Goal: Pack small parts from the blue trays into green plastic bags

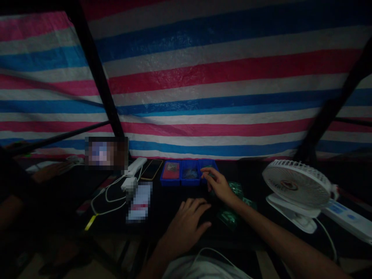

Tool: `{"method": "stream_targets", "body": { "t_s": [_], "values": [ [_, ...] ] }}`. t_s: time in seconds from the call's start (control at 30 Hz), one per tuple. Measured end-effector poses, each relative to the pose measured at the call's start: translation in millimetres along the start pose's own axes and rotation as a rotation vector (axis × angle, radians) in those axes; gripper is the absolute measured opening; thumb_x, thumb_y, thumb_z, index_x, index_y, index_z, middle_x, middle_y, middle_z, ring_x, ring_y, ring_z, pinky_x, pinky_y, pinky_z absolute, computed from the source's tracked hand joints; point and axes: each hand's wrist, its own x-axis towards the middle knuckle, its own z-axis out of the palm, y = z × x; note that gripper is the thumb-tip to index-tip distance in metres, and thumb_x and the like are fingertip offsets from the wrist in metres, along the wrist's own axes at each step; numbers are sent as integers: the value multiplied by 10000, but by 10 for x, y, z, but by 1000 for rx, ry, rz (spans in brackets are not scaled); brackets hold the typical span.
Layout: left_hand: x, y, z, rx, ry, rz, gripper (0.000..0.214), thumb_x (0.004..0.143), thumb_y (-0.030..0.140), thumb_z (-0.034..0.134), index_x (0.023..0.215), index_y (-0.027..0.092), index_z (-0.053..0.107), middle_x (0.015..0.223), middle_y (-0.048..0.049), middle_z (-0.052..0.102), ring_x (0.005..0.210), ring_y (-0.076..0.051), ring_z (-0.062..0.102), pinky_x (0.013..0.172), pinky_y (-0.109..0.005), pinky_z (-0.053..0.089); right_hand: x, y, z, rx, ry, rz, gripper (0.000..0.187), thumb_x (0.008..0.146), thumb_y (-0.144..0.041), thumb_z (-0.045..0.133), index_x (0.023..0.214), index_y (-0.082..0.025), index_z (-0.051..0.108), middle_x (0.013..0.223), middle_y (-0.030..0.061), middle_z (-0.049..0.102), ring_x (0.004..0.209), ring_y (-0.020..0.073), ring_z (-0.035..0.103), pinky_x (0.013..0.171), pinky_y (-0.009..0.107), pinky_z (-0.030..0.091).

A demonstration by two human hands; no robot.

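My left hand (187,223) lies flat on the dark table, fingers stretched forward and apart, holding nothing. My right hand (217,185) reaches forward to the rightmost of three small blue trays (188,173); its fingertips are bent at the tray's near edge, and what they touch is too dark to make out. Green packets (232,215) lie under and beside my right wrist.
A white desk fan (296,188) and a white power strip (347,217) stand at the right. A phone (151,169), white chargers and cables (128,182) lie at the left. Another person's arm (49,170) rests at the far left. A striped tarpaulin (203,77) hangs behind.
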Motion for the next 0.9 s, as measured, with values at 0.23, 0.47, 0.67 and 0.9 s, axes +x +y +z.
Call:
{"method": "stream_targets", "body": {
  "t_s": [0.23,0.47,0.67,0.9],
  "values": [
    [59,208,2,94,-133,124,591,1023,278,613,1563,441,435,1610,8,519,1310,-301,558,1083,-529,447,41,-11,-45,1,113,5,389,928,-553,635,1107,-209,667,838,0,650,456,88,466,420,235,385],
    [42,191,53,88,-149,136,542,1020,345,639,1532,431,482,1574,16,563,1363,-320,538,1094,-565,416,57,-13,-55,13,164,4,365,923,-533,631,1066,-199,667,807,-6,635,444,85,462,411,231,360],
    [45,106,116,71,18,-17,429,944,426,745,1350,315,665,1494,-61,635,1330,-331,567,1092,-552,409,59,12,-65,5,155,7,346,938,-498,624,1085,-188,668,811,-8,636,445,83,468,430,234,370],
    [76,-189,104,129,210,-271,116,921,260,770,962,219,670,1319,-75,722,1221,-309,634,990,-484,463,31,37,-38,-37,15,23,375,946,-547,614,1020,-187,690,722,-28,605,456,93,475,436,226,350]
  ]
}}
